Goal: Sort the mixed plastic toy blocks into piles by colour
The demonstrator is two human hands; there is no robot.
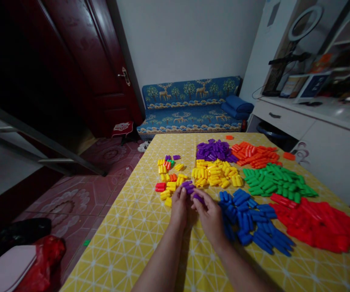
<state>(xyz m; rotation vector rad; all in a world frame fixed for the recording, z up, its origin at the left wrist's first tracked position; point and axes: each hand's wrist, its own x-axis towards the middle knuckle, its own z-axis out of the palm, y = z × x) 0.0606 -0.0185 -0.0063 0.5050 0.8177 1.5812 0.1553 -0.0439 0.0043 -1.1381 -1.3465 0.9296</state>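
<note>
My left hand (179, 207) and my right hand (209, 215) meet over the yellow patterned tablecloth (132, 235), fingers curled. The left fingers pinch purple plastic pieces (188, 186). The right fingers pinch another purple piece (198, 197). Sorted heaps lie beyond and to the right: purple (213, 150), orange (255, 155), yellow (216, 173), green (276, 180), blue (252, 221) and red (321, 223). The blue heap touches my right hand's side. A small mixed cluster of yellow, red and purple pieces (170, 178) lies just left of my left hand.
The table's left edge drops to a tiled floor with a red bag (43, 259). A blue patterned sofa (190, 105) stands against the far wall. A white cabinet (321, 134) with a ring light is on the right, a dark red door (102, 61) on the left.
</note>
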